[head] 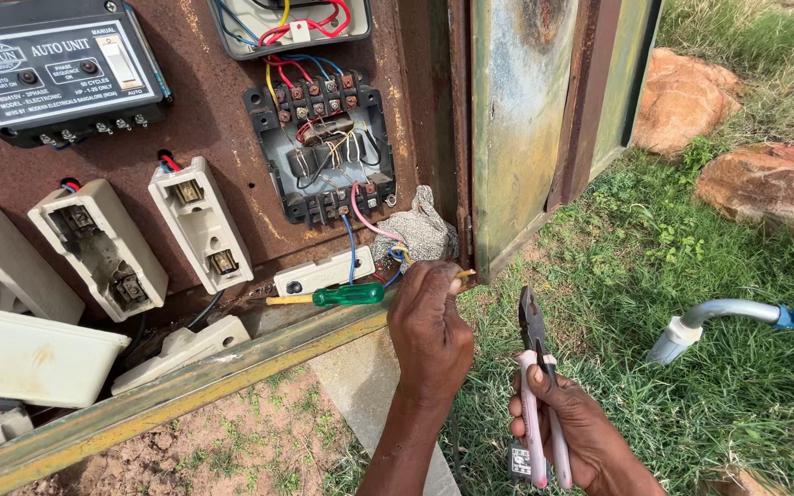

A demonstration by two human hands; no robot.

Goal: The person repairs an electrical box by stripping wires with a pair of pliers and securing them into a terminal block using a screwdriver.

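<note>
2 bare hands at a rusty electrical panel (232,119). Left hand (429,331) fingers pinched shut on wire ends (463,273) at the panel's lower right corner, just beside a crumpled cloth (420,230). Right hand (567,432) fingers wrapped around pink-handled pliers (535,367), tip up, over grass. Green-handled screwdriver (337,296) lies on the panel ledge, near left hand.

Rust-pitted matt metal panel (222,119) fills the upper left; cream plastic fuse holders (199,220) look scuffed and dull. A glossy green plastic screwdriver (346,295) lies at centre; dark steel pliers (535,331) carry smooth pink sleeves.
</note>
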